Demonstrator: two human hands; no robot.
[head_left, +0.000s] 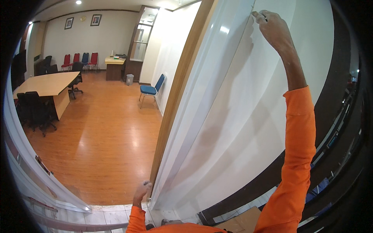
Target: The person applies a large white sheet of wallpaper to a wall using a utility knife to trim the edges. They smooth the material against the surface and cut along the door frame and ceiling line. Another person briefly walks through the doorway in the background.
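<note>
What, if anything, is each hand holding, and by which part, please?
The right hand grips a small tool, tip showing, held part hidden; whether the left hand holds anything cannot be told.

Both sleeves, the right sleeve (300, 139) and the left sleeve (136, 220), are plain bright orange. The side wall (252, 97) is white, shaded with soft grey shadows, above a dark brown skirting (268, 171). The door frame (204, 85) is glossy white, edged by a tan wood strip (175, 91) with streaky grain. Beyond, the floor (105, 155) is orange-brown in a plank pattern; nearer, the tiles (116, 217) are white with darker grid lines. The table (46, 83) has a light tan top, the office chair (37, 105) is black, the lone chair (149, 89) blue with silvery legs, the bin (129, 79) grey, and the far wall (101, 39) cream.
</note>
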